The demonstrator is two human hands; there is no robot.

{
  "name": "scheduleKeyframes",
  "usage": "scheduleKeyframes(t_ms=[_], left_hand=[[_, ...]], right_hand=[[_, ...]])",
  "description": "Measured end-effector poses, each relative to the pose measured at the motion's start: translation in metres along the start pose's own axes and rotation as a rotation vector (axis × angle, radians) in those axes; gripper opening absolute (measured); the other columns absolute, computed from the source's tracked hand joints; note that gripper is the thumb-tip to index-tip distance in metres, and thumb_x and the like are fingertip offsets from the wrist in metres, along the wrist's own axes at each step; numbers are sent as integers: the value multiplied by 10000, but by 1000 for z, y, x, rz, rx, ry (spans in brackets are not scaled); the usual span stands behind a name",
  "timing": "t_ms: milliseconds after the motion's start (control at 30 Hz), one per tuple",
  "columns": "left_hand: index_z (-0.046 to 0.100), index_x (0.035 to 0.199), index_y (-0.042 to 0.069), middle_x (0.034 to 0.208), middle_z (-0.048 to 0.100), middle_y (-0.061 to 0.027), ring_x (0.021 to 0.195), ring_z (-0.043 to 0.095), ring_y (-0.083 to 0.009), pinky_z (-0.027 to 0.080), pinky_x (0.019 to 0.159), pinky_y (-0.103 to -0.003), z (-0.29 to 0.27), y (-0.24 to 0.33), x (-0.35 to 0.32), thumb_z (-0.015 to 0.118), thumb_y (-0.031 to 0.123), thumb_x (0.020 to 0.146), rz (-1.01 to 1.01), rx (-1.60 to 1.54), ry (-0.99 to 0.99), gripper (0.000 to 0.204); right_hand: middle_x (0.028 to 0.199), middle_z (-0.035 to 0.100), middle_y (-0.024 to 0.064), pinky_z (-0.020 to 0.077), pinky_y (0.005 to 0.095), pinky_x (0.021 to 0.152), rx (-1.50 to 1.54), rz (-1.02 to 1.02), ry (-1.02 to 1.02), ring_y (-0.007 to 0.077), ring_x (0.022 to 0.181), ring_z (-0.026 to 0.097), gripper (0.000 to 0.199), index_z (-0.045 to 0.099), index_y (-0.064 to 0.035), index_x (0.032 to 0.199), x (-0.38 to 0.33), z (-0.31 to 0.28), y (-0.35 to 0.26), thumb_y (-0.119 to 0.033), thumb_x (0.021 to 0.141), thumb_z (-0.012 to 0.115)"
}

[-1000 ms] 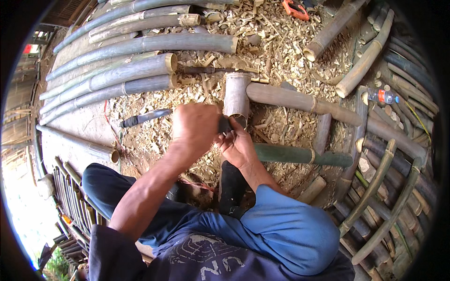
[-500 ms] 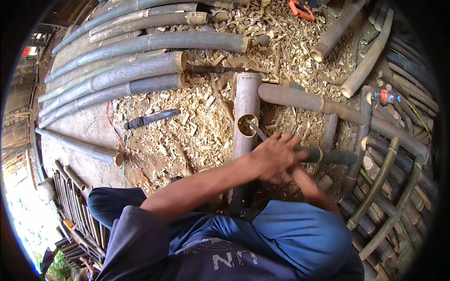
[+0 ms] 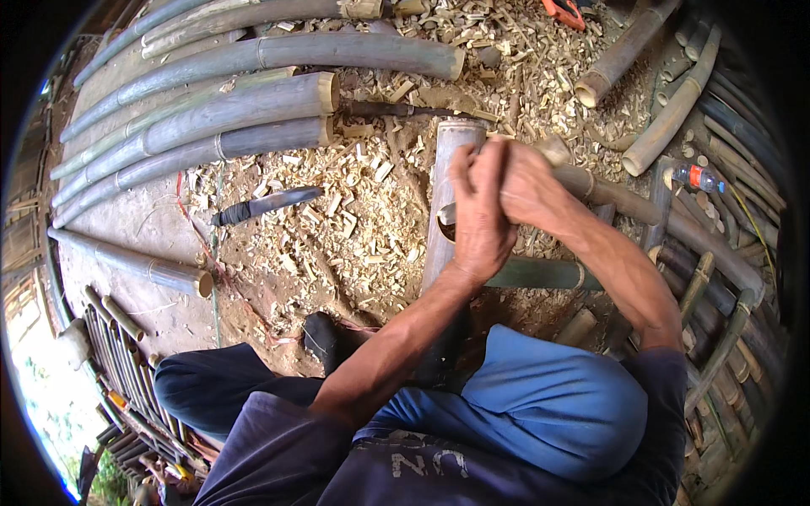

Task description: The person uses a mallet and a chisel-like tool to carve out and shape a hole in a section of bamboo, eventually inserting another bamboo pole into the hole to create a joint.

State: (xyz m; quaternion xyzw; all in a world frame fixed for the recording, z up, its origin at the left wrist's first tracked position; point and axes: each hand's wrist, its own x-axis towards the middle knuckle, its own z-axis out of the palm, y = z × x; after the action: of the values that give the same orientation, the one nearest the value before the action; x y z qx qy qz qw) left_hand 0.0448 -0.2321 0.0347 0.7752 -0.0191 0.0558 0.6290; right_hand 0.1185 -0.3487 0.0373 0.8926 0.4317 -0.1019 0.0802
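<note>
Lengthwise, the bamboo post (image 3: 442,190) points away from the body, ahead of the knees, its far end leaning slightly right. Left hand (image 3: 481,218) and right hand (image 3: 528,181) overlap beside its side hole; what their bent fingers grip, I cannot tell. Chip-strewn ground spreads left toward a knife (image 3: 268,205); a green pole (image 3: 540,274) bounds the right.

Bamboo tube (image 3: 441,190): grey-brown, thick, round, its far end cut straight across.
Tube's pose: lengthwise away from the person, leaning slightly rightward at the far end, among pale chips (image 3: 375,228).
Hole (image 3: 445,230): cut through the tube's upper side, dark inside, partly covered.
Blade (image 3: 448,214): pale tip at the hole, slanting down leftward; its remainder is hidden.
</note>
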Motion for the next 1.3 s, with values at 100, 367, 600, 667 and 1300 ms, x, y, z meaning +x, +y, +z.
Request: scheduleKeyframes(t_ms=[100,367,600,667,1300], left_hand=[[251,1601,61,1485,356,-270,1346,441,-469,379,1179,-537,-7,-6,3,778,-80,672,10,38,57,1078],[497,1427,135,1363,535,-237,1255,602,-450,588,957,-484,25,10,17,807,15,684,4,349,-1259,813],[451,1494,147,1473,435,-267,1325,521,-508,471,1131,-513,11,10,24,757,-57,706,53,200,-912,870],[424,1529,163,1531,374,-280,1354,474,-528,474,1123,-528,-1,7,28,732,-134,652,63,149,-777,976],[263,1614,123,1444,383,-289,1277,534,-494,508,1117,-507,-3,2,6,776,-37,660,-122,62,-212,1095]], right_hand=[[816,689,37,511,381,796,-133,-79,-30,199,808,610,91,703,-105,818,13,-17,-7,-179,871,697],[1264,681,194,525,509,986,1324,1245,54,380,1140,659,406,616,-63,1269,-107,44,-64,-289,935,647],[1236,680,179,524,521,961,844,938,-77,398,1129,651,405,615,-84,1241,-98,40,-26,-298,904,684],[1219,681,169,523,525,949,531,691,-176,402,1126,648,397,618,-96,1222,-74,12,-13,-296,888,700],[956,728,138,529,431,999,357,73,-313,246,1002,674,117,735,-41,924,-21,22,13,-144,892,691]])
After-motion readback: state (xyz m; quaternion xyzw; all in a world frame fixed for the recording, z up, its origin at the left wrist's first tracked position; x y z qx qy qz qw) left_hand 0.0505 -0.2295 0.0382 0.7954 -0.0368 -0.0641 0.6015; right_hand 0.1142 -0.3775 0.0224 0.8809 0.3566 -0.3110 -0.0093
